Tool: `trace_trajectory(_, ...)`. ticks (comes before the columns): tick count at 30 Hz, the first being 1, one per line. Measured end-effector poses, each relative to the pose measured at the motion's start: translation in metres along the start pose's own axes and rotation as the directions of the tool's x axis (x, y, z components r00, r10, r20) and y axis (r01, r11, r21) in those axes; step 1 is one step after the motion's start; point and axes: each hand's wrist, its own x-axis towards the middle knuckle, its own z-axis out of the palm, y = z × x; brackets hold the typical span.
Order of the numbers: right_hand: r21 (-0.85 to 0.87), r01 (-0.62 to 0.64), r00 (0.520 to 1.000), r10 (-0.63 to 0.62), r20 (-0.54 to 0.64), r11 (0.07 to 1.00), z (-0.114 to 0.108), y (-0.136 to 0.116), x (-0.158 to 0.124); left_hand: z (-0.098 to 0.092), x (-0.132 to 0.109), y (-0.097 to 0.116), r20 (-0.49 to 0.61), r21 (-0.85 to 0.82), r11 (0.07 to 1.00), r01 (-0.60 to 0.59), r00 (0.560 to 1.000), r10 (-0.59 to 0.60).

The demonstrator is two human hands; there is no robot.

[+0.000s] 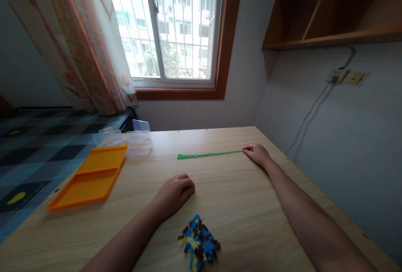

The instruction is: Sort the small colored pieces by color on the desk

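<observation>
A long row of small green building blocks (201, 155) runs across the far part of the wooden table, with larger pieces at its left end and thinner ones toward the right. At the right end, my right hand (256, 154) pinches with thumb and forefinger at the last tiny green block. My left hand (176, 192) rests on the table nearer to me, fingers curled in; whatever is inside them, if anything, is hidden. Close in front of me lies a loose pile of blue, brown and pale yellow building blocks (198, 242), just right of my left forearm.
An orange two-part tray (98, 173) lies at the table's left side. Behind it stand clear plastic boxes (138, 143) with raised lids. The wooden table (232, 205) meets a wall on the right, with a window (185, 29) beyond and a shelf (333, 37) overhead.
</observation>
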Motion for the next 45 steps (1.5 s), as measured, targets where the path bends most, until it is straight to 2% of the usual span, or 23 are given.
trace_trajectory(26,0.005,0.076,0.997,-0.076,-0.001,0.997,0.003,0.0025,-0.0004,-0.0002,-0.0009,0.0017,-0.01,-0.019,1.0,0.004,1.0,-0.005)
trace_trajectory(45,-0.004,0.068,0.998,-0.068,-0.008,0.998,0.0016,-0.0007,-0.0013,-0.0007,-0.0015,0.0025,-0.015,-0.008,1.0,0.01,1.0,-0.01)
